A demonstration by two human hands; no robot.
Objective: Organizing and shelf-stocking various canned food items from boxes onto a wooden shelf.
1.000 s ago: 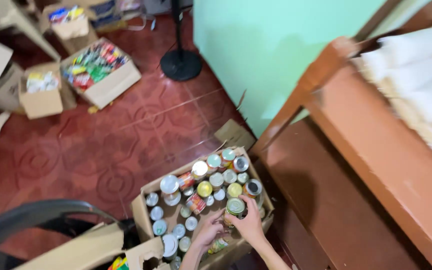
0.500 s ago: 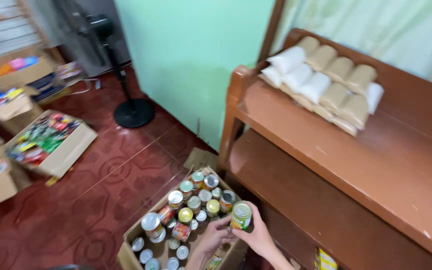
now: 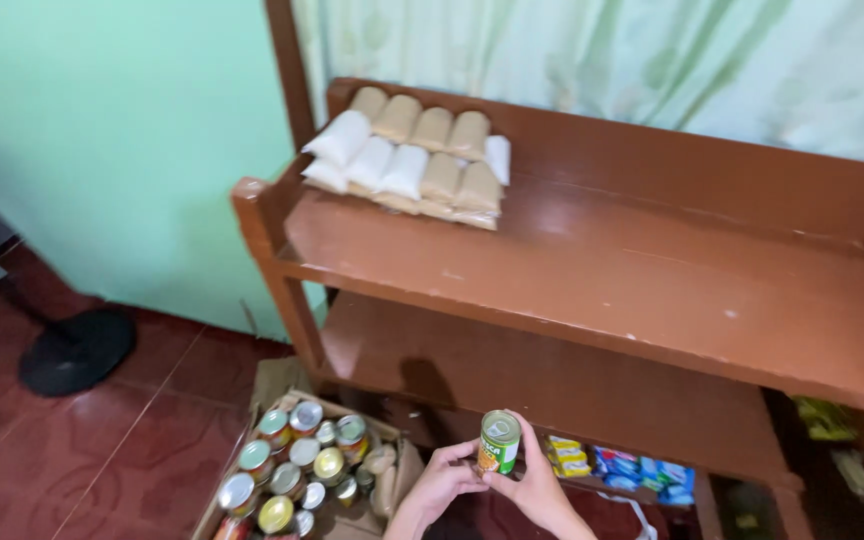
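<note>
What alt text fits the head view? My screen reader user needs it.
Two hands, left hand and right hand, hold a green can upright before a brown wooden shelf. Bagged packets lie on top; a box of cans sits on the floor.

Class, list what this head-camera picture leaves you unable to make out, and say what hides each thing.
- Cardboard box of cans: lower part cut off by the bottom edge.
- Green can: far side hidden; fingers cover its lower part.
- Both hands' wrists: cut off by the bottom edge.
- Packets under the shelf: shadowed, blurred.
</note>
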